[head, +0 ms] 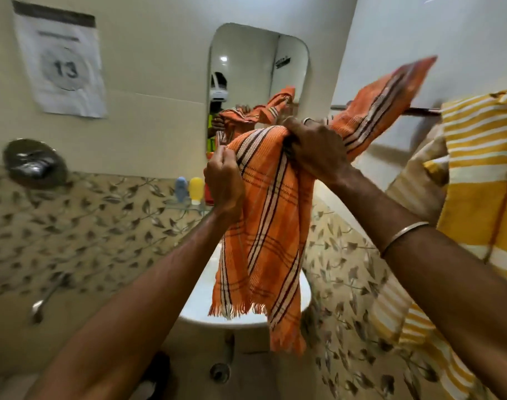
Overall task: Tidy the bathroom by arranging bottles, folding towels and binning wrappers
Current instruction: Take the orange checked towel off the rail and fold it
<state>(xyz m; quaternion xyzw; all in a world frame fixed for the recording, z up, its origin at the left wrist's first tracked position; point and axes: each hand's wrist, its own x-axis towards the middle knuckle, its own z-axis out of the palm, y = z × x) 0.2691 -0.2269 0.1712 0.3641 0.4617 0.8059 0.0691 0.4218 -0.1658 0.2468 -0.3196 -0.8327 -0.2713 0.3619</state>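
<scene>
Both hands raised over the white basin [281,314]: right hand [315,148] clenches a bunched part of the orange striped towel [268,226], w/ one end flung up to its right toward the towel rail [419,111], while left hand [224,183] pinches the cloth's edge just left of that grip. Fringed end hangs below both hands. Yellow striped towel [480,183] hangs right of the right forearm; blue bottle [181,188] & yellow bottle [196,189] stand just left of the left hand, below the mirror [258,53].
</scene>
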